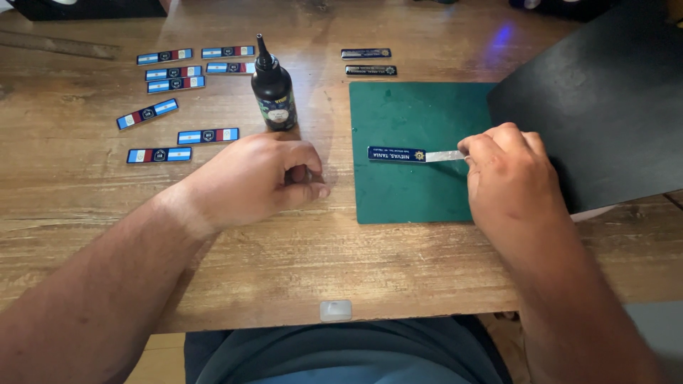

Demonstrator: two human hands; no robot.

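Note:
My right hand (509, 171) pinches a thin silvery strip (445, 156) that joins a dark blue name tag (396, 153) lying on the green cutting mat (413, 117). My left hand (256, 178) rests on the wooden table (92, 192) left of the mat, fingers curled in; I cannot see anything in it. A black dropper bottle (272, 89) stands upright just beyond the left hand.
Several narrow flag-striped tags (178, 78) lie spread at the back left. Two dark name tags (368, 62) lie behind the mat. A black sheet (605, 107) overlaps the mat's right side. A ruler (57, 46) lies at the far left. A small clear piece (336, 310) sits at the table's near edge.

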